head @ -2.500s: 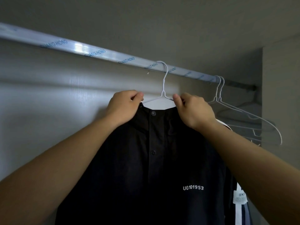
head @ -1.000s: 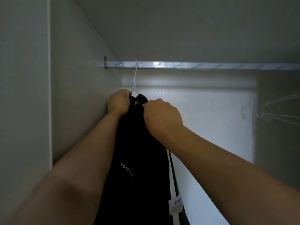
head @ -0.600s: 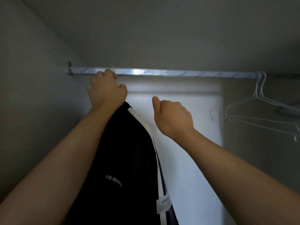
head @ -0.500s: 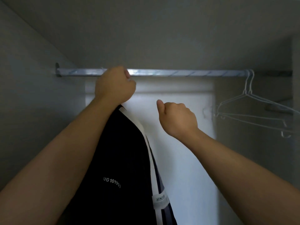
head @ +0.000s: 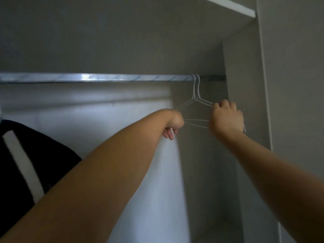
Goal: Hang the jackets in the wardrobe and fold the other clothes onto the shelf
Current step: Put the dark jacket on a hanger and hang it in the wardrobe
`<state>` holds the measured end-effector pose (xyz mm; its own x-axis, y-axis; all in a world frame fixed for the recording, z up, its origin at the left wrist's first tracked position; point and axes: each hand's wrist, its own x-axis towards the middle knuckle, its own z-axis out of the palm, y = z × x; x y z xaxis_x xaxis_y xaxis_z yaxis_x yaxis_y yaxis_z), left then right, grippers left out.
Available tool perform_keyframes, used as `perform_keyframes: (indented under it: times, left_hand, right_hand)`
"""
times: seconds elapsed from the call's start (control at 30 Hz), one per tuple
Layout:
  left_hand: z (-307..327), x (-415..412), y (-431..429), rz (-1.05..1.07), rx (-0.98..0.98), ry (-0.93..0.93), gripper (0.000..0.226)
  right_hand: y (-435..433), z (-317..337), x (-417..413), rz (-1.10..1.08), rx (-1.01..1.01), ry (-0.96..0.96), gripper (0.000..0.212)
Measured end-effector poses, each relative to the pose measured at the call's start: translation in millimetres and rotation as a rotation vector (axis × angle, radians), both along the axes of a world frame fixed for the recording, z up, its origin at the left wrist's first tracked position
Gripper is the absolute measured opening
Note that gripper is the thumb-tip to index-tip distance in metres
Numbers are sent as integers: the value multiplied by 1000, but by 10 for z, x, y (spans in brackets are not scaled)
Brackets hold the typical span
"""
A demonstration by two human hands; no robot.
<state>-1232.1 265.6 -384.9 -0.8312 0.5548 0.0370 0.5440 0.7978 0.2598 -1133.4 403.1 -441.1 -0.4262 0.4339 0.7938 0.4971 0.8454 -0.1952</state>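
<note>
Two bare white wire hangers (head: pixel 196 95) hang side by side at the right end of the silver rail (head: pixel 98 77). My left hand (head: pixel 172 125) grips the left ends of the hangers with curled fingers. My right hand (head: pixel 226 117) grips their right shoulder from behind. A black jacket with a white stripe (head: pixel 26 162) hangs at the far left, partly hidden by my left forearm.
The wardrobe's right side wall (head: pixel 245 102) stands just past the hangers. A white shelf edge (head: pixel 233 6) runs across the upper right corner. The pale back panel (head: pixel 105 120) lies behind the rail.
Both hands have left the black jacket and swung right along the rail. They now hold the bare wire hangers. The jacket stays hanging at the left.
</note>
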Motion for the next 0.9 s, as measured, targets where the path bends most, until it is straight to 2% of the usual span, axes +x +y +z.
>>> perform_keyframes:
  times: [0.1,0.17,0.27,0.43,0.57,0.67,0.8,0.9]
  left_hand:
    - [-182,-11,367,-118,188,13,49]
    - [-279,-48,538,-179,242,142,57]
    - [-386,-142,734,-256,227,358,63]
    - [-556,-216,1047,-367,243,379,73]
    - [-682,-282,1128,-411,230,398,56]
    - [-726,-386,1058,-361,231,514,33]
    - [-742,-487,851,-313,331,663,24]
    - [-759,-518,715,-323,448,769,19]
  right_hand:
    - [302,-58,81,-57,30,-43,31]
    - [430,-115,98,-80,86,-73,34]
    - [516,-189,93,-85,152,-108,35]
    - [502,-271,96,-83,193,-132,33]
    - [520,-290,126,-69,181,-141,31]
    - [566,-322,155,-66,174,-111,33]
    - [559,-351,175,-87,136,-50,56]
    - [433,-308,135,-35,153,20,42]
